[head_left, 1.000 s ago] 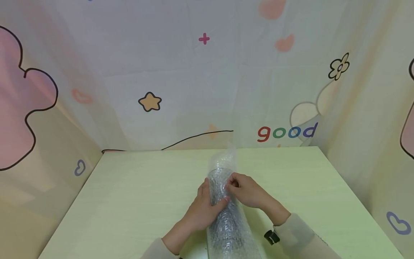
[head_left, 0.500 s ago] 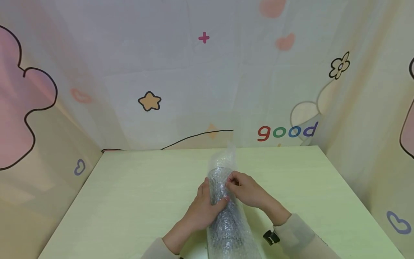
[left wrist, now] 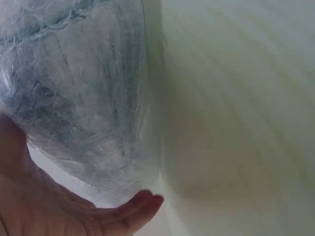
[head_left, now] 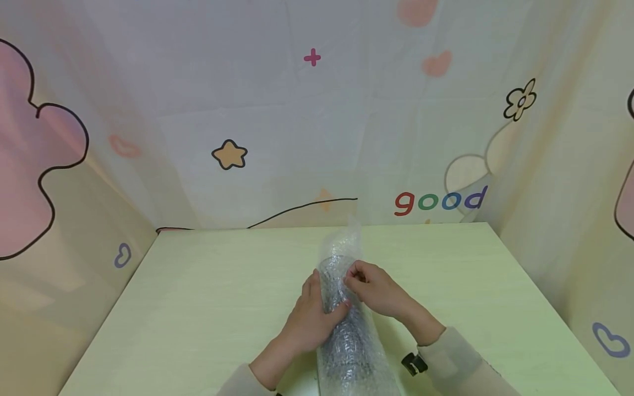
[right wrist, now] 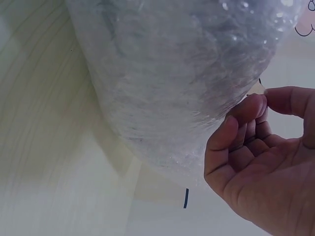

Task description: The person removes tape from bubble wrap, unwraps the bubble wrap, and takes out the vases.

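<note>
Bubble-wrapped bundle (head_left: 350, 355) is resting at six o'clock on the tabletop (head_left: 208, 308), its loose end pointing toward twelve. At its nine o'clock, the left hand (head_left: 309, 322) is gripping it, thumb lying across; at its two o'clock, the right hand (head_left: 380, 292) is pinching it. Printed cloth (head_left: 277, 126) is hanging beyond, at twelve.

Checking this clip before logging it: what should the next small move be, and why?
Perhaps a gentle tug by the right hand, which seems to pinch the bubble wrap near its far end, since the left hand grips the wrap from the opposite side and could brace it.
</note>
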The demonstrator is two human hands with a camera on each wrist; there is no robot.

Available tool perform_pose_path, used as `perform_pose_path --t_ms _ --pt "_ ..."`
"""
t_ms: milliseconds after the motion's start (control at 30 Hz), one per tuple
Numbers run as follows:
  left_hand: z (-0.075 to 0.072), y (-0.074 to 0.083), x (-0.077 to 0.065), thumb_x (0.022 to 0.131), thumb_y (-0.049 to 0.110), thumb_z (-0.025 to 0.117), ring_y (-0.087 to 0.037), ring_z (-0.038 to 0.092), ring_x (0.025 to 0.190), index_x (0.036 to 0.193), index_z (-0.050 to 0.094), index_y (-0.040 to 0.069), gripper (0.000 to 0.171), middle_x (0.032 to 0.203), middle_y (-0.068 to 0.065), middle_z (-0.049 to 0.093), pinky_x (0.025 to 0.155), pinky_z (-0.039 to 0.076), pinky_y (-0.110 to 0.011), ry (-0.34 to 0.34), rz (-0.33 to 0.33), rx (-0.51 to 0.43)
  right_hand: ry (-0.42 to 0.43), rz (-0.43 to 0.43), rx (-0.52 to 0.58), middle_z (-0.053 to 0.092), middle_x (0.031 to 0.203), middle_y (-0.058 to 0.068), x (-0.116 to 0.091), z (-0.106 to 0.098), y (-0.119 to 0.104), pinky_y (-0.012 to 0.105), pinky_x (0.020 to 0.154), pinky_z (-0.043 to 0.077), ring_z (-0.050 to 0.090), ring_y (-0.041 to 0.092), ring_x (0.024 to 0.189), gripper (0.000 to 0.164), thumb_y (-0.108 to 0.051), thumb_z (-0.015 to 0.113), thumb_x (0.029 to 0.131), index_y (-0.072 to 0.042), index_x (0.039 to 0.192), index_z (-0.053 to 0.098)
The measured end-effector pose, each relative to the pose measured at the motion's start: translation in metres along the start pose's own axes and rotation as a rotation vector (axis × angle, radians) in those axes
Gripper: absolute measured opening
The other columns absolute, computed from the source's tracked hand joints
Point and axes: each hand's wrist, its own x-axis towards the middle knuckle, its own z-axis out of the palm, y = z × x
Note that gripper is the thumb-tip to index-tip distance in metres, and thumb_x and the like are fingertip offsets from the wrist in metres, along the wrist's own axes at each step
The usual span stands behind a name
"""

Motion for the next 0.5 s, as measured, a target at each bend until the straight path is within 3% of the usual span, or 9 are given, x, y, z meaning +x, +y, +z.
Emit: perform_pose_path --t_ms 167,300,500 --pt "0.0005 0.0035 -0.0026 0.094 0.061 0.064 -0.044 0.045 0.137 0.158 0.027 0.001 0.095 0.160 -0.019 0.030 0.095 0.051 -0.058 0.136 0.081 0.079 -0.004 0.000 0.020 0.053 0.078 0.003 -0.0003 0.0008 0.0001 0.026 0.059 0.042 0.050 0.015 0.067 0.014 -0.016 0.055 0.106 -0.004 0.100 0.060" --pt "0.0005 0.0069 -0.0039 0.091 0.053 0.072 -0.033 0.049 0.121 0.145 0.038 0.007 0.078 0.144 -0.013 0.041 0.087 0.049 -0.043 0.230 0.129 0.113 -0.012 -0.006 0.038 0.051 0.076 0.002 0.0008 0.0015 0.0014 0.025 0.059 0.042 0.049 0.015 0.068 0.015 -0.015 0.053 0.107 -0.003 0.102 0.060" --pt "0.0008 0.0097 -0.0048 0.091 0.049 0.074 -0.025 0.049 0.110 0.140 0.040 0.009 0.072 0.136 -0.012 0.045 0.078 0.046 -0.032 0.235 0.130 0.109 -0.001 -0.001 0.045 0.052 0.078 0.003 0.0024 0.0032 0.0023 0.026 0.061 0.045 0.050 0.017 0.070 0.015 -0.015 0.053 0.106 -0.003 0.101 0.060"
